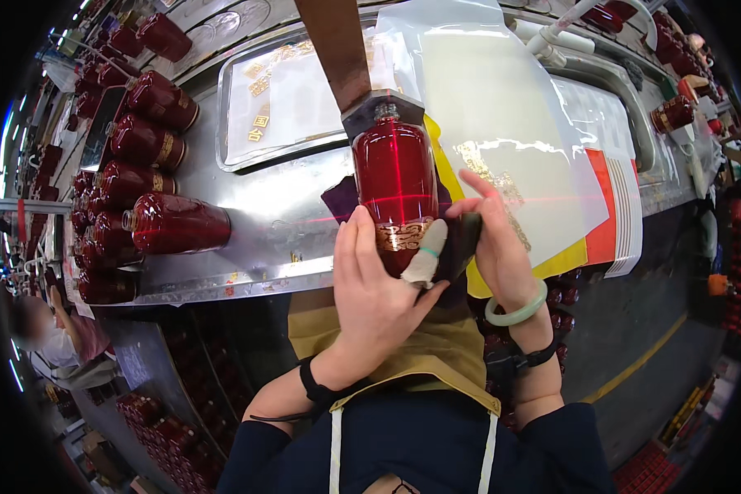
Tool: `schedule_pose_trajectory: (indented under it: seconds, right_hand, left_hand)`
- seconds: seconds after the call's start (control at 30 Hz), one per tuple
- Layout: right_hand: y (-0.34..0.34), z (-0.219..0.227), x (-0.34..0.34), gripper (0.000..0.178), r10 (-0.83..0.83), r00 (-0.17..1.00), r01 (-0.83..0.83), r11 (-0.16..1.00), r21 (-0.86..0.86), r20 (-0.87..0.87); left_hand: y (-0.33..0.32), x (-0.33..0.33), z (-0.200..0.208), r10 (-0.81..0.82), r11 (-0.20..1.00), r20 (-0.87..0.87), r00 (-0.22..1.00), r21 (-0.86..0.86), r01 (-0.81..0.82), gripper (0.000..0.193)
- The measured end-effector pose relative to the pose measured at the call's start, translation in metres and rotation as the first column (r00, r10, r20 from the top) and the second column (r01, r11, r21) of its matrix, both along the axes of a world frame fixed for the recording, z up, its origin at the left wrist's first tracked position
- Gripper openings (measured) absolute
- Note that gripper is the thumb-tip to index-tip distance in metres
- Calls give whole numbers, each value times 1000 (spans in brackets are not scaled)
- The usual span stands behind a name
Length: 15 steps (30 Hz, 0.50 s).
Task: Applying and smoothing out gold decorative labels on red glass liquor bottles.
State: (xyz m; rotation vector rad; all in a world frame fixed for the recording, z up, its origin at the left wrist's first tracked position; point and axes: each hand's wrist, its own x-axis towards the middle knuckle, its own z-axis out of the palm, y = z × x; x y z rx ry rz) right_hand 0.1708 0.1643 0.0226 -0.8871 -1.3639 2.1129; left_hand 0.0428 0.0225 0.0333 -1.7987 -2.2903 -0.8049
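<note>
I have a dark red glass bottle (pixel 393 177) lying neck-away from me on the steel workbench (pixel 255 206), its mouth seated under a dark clamp block (pixel 380 111) at the foot of a brown post. A red laser cross falls on the bottle's belly, one line running down its length and one across it, just above the gold patterned band (pixel 402 235) near its base.

My left hand (pixel 379 288) is wrapped around the base end of the bottle, fingers closed along its left side, the thumb with its white taped tip (pixel 426 251) pressed onto the glass beside the gold band. My right hand (pixel 496 243) is at the bottle's right side, fingers partly spread and raised; it seems to press a dark piece against the bottle, though I cannot tell exactly what it grips. A pale green bangle (pixel 516 306) sits on that wrist.

I judge this to be the aligning step: setting the bottle square to the laser cross. The next move calls for small, steady turns of the base without shifting the neck out of the clamp.

More red bottles (pixel 144 165) lie in a row at my left, and a tray of gold decal sheets (pixel 280 103) sits beyond.
</note>
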Motion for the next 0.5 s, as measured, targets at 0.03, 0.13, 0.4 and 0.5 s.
schedule_pose_trajectory:
  seconds: [0.03, 0.13, 0.4, 0.5]
  right_hand:
    - [1, 0, 1, 52, -60, 998, 57, 993, 101, 27]
    - [8, 7, 0, 38, -225, 974, 217, 942, 254, 3]
    - [-19, 16, -17, 19, -286, 914, 22, 744, 668, 287]
    - [7, -20, 6, 18, -337, 900, 117, 797, 593, 275]
  left_hand:
    - [3, 4, 0, 24, 1000, -20, 1000, 7, -24, 77]
    - [1, 5, -1, 43, 999, 9, 999, 19, -44, 76]
    - [-14, -38, -56, -73, 986, 685, 725, 159, -51, 98]
    - [-15, -39, -51, -116, 986, 584, 803, 167, 21, 109]
